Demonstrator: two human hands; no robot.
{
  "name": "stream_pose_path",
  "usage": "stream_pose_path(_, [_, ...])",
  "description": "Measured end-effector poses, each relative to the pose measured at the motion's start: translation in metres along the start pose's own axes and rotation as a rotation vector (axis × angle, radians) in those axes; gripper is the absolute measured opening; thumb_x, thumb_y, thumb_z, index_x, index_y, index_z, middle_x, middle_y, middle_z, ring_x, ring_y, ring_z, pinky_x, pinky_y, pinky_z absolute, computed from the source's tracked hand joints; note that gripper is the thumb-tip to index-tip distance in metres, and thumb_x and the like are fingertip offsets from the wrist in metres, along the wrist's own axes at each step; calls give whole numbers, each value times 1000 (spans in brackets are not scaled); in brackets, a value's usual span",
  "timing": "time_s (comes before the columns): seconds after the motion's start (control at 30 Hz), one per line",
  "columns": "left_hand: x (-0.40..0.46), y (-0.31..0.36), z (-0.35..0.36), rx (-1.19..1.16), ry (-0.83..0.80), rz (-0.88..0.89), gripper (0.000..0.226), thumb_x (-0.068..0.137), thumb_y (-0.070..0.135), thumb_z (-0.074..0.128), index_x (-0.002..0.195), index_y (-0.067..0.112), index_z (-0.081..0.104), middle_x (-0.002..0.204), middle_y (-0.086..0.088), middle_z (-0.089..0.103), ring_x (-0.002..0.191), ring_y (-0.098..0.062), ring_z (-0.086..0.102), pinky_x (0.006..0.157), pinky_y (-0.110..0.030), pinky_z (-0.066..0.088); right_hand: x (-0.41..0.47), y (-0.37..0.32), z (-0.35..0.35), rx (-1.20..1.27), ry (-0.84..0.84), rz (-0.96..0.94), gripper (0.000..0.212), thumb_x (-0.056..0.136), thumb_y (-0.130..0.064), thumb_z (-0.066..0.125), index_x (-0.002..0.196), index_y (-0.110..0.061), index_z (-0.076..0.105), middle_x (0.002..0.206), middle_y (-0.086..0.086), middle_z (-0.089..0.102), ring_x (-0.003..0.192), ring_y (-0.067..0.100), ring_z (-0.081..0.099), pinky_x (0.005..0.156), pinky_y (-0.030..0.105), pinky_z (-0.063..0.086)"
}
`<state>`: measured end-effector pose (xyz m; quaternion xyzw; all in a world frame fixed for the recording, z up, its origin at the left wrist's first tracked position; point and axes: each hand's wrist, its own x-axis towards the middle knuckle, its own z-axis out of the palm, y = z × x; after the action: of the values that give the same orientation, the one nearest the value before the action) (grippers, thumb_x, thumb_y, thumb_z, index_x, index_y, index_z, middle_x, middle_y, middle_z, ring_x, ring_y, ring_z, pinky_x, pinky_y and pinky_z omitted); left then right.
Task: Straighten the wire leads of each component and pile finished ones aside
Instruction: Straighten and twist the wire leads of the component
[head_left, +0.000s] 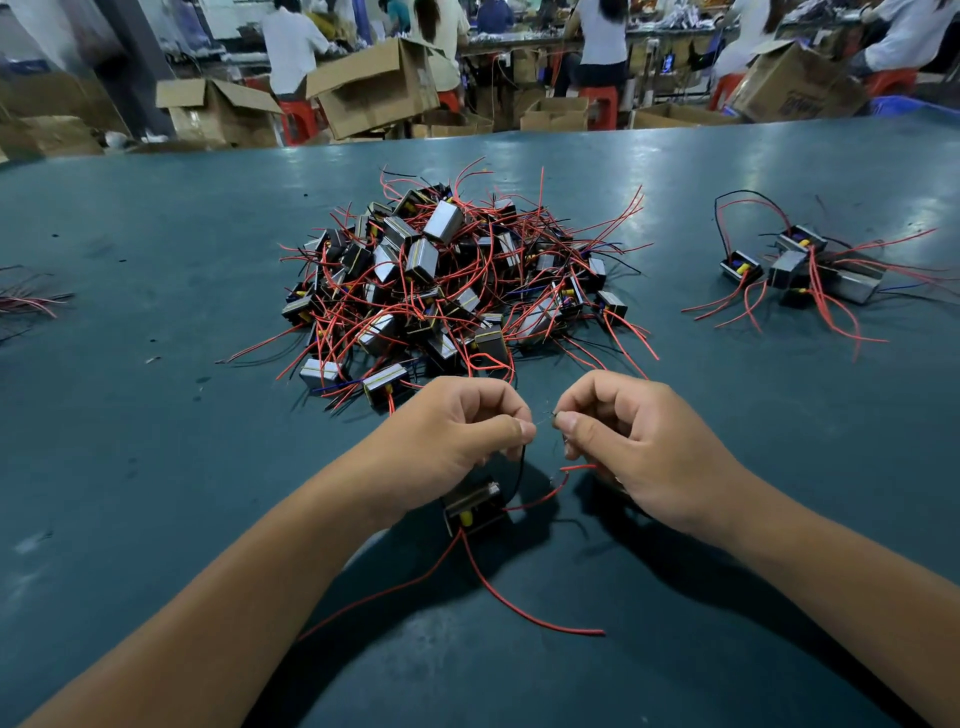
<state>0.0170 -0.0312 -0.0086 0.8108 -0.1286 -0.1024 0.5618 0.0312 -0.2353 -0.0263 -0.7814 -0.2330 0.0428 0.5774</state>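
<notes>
A small black box-shaped component with a yellow tab (474, 506) sits low over the dark teal worktop (156, 467), near the middle, just under the left wrist. A thin black lead (521, 470) rises from it to the left hand (457, 434), whose fingers (511, 430) are curled with thumb and forefinger pinching the lead's end. The right hand (631, 441) faces it, fingers likewise curled and pinching a fine bare wire tip (551, 414) between thumb and forefinger; the two pinches are very close together. A short red lead (537, 500) runs from the component toward the right hand, and two longer red leads (519, 610) trail from its near side across the worktop toward the viewer.

Just beyond the hands lies a large heap of like components (441, 280) — black and grey metal blocks tangled in red, black and a few blue wires. To the far right, well apart, is a smaller group of the same components (810, 270) with red leads fanned outward. At the left edge a few red and dark wire ends (31, 301) poke into view.

Past the worktop's far edge stand open brown cardboard boxes (374, 88) — one tilted on its side, others with flaps up; what they hold cannot be made out. People in pale shirts (291, 47) sit on red plastic stools (298, 117) at benches behind.
</notes>
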Motion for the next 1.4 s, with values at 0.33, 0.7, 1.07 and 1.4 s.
stream_pose_path(0.33, [-3, -1, -10, 114, 35, 93, 10, 93, 12, 70, 83, 11, 66, 69, 5, 60, 62, -9, 50, 61, -19, 41, 3, 0, 0, 139, 137, 106, 13, 98, -7, 57, 98, -19, 52, 75, 1, 73, 61, 8, 58, 57, 19, 46])
stream_pose_path(0.7, [-3, -6, -7, 521, -78, 208, 15, 85, 21, 79, 86, 30, 68, 85, 2, 63, 77, -13, 60, 73, -37, 50, -1, -3, -9, 112, 86, 15, 13, 85, -26, 66, 81, -15, 62, 95, 10, 72, 81, 16, 67, 68, 23, 53])
stream_pose_path(1.07, [2, -12, -29, 645, -65, 152, 10, 93, 26, 70, 89, 33, 64, 88, 12, 56, 77, -4, 52, 67, -13, 40, 0, 4, -14, -94, 89, -26, 14, 93, -18, 66, 80, -23, 70, 94, 3, 72, 77, 17, 67, 69, 18, 52])
stream_pose_path(1.4, [3, -9, -25, 681, 45, 271, 25, 88, 5, 67, 95, 28, 63, 88, 13, 56, 78, -9, 54, 70, -20, 44, 2, 8, -12, -152, 83, -32, 13, 92, -32, 61, 83, -28, 70, 93, -4, 72, 88, 17, 66, 79, 37, 53])
